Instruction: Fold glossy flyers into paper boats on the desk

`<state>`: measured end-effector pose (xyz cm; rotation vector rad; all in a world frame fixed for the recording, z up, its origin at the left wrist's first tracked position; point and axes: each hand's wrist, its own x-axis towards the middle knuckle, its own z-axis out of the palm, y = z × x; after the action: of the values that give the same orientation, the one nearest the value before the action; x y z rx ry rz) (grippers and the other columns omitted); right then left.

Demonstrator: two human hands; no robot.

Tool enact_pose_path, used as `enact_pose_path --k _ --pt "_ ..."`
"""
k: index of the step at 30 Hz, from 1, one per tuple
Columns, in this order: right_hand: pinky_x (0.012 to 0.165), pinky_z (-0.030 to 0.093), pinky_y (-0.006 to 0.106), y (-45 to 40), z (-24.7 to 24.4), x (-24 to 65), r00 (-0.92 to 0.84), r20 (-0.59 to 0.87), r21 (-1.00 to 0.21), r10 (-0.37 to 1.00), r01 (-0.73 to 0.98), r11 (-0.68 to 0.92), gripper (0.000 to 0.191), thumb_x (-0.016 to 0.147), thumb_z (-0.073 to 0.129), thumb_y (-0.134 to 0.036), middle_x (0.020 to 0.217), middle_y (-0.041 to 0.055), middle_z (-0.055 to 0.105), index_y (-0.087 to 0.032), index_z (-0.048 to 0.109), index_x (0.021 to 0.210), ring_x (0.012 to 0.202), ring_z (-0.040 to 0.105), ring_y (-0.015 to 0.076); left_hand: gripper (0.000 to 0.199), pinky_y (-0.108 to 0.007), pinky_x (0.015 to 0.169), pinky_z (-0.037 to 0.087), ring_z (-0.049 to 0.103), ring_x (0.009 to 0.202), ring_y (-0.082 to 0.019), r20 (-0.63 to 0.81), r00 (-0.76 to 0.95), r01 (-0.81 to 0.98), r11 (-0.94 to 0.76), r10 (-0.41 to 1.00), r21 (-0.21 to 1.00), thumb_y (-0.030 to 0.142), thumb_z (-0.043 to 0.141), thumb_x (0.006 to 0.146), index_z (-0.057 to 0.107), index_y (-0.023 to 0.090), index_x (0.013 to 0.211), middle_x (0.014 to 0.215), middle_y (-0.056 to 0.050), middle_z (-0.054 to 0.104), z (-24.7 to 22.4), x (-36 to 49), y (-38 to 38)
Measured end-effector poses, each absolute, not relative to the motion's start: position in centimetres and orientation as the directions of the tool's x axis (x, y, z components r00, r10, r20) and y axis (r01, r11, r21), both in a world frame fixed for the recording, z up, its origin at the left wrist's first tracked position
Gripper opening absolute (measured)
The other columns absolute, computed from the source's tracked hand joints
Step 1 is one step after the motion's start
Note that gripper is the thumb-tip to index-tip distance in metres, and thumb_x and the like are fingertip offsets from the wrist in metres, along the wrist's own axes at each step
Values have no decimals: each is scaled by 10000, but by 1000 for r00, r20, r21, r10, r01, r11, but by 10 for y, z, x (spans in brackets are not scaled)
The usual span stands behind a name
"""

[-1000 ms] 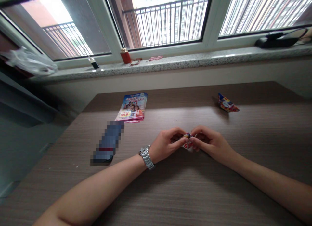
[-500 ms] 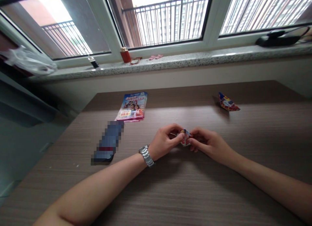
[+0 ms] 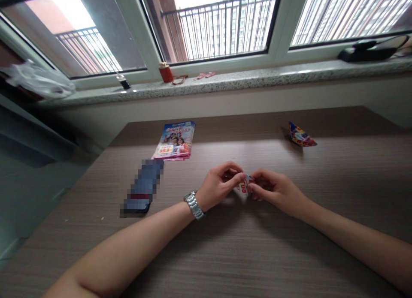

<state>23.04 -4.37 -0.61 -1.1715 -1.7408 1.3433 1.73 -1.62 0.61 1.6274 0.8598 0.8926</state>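
Observation:
A small folded piece of printed paper (image 3: pixel 242 187), white and red with large characters, is pinched between both hands above the middle of the table. My left hand (image 3: pixel 220 182), with a metal watch (image 3: pixel 194 205) at its wrist, grips the paper's left side with thumb and fingers. On the right side, my right hand (image 3: pixel 276 190) holds its edge between thumb and fingertips. The fingers hide part of the paper. Further back on the right, a folded colourful paper boat (image 3: pixel 301 137) rests on the table.
A stack of printed flyers (image 3: pixel 176 140) lies at the back left of the wooden table (image 3: pixel 206 255). Nearer, a dark phone-like object (image 3: pixel 143 186) appears pixelated. On the stone windowsill (image 3: pixel 257 79) are a red container (image 3: pixel 165 73), a black device (image 3: pixel 367 51) and a plastic bag (image 3: pixel 38 81).
The paper between my hands has turned and shows more of its red lettering. My left fingers have shifted slightly. Everything else stays where it was.

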Motion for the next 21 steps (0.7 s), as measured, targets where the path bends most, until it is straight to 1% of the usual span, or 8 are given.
enact_pose_path --k 8,12,16,21 --pt "569 487 271 -42 -5 231 -428 -48 -925 902 361 122 301 881 650 -496 729 9 685 -207 671 964 625 626 163 249 -196 655 458 604 706 -108 170 428 73 -222 888 972 381 676 899 630 136 902 780 -15 658 9 17 -15" --pt "604 516 282 -42 -6 232 -433 -74 -941 899 328 80 313 886 648 -490 746 15 701 -201 673 1004 638 659 170 265 -214 701 487 618 748 -122 185 433 58 -232 882 971 394 678 897 636 131 896 816 -33 669 9 17 -16" --pt "594 523 273 -42 -5 233 -418 -79 -954 905 294 52 295 895 641 -470 711 7 699 -199 665 1006 618 672 165 296 -231 729 504 635 769 -133 182 443 54 -229 878 972 423 665 903 638 129 920 845 -51 683 8 17 -16" --pt "558 501 254 -42 1 232 -413 -59 -949 909 304 76 228 904 623 -411 683 4 685 -190 659 943 592 656 151 300 -205 662 473 610 707 -113 180 437 82 -239 881 968 425 689 882 635 129 886 782 -28 660 10 16 -17"
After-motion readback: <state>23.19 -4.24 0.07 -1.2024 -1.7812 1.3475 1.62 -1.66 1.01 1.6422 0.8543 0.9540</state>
